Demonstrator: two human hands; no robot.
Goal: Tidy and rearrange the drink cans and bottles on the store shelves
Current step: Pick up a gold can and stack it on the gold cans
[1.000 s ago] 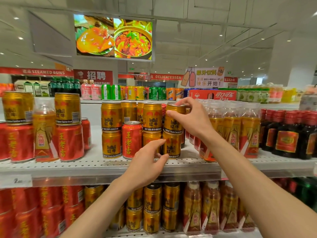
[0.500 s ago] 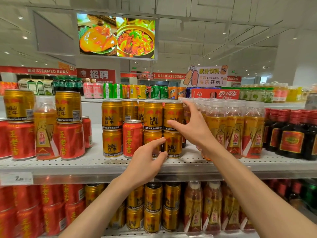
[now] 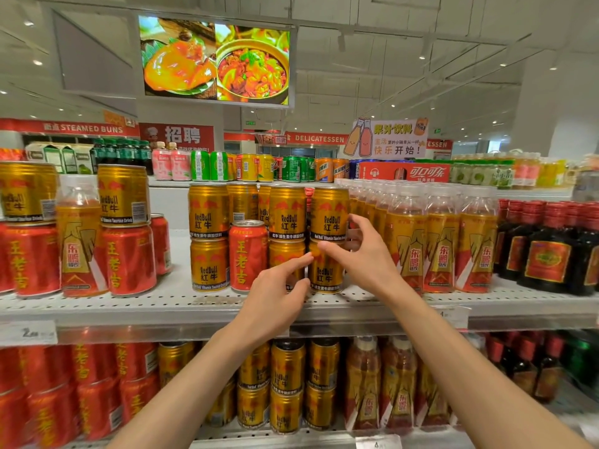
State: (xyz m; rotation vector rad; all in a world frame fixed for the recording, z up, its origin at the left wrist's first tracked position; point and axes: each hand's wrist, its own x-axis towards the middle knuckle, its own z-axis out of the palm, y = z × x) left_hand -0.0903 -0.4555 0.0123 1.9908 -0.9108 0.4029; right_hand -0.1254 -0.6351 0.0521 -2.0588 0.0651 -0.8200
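Observation:
Gold Red Bull cans stand two high at the middle of the upper shelf (image 3: 181,303). The rightmost stack has a top can (image 3: 329,215) on a lower can (image 3: 324,277). My right hand (image 3: 363,254) is at that stack's right side. Its thumb touches the seam between the two cans and its fingers are spread. My left hand (image 3: 275,296) is open in front of the neighbouring lower gold can (image 3: 285,257), with its index fingertip at the gap between the two lower cans. A lone red can (image 3: 248,257) stands among the gold stacks.
Orange-labelled bottles (image 3: 440,247) crowd just right of the stack, and dark bottles (image 3: 547,254) stand further right. At the left, gold cans (image 3: 123,196) sit on red cans beside one stray bottle (image 3: 79,241). The lower shelf holds more cans (image 3: 287,367) and bottles.
My right hand set a gold can on top of the rightmost stack, let it go and dropped to the seam below. My left hand stayed near the lower cans.

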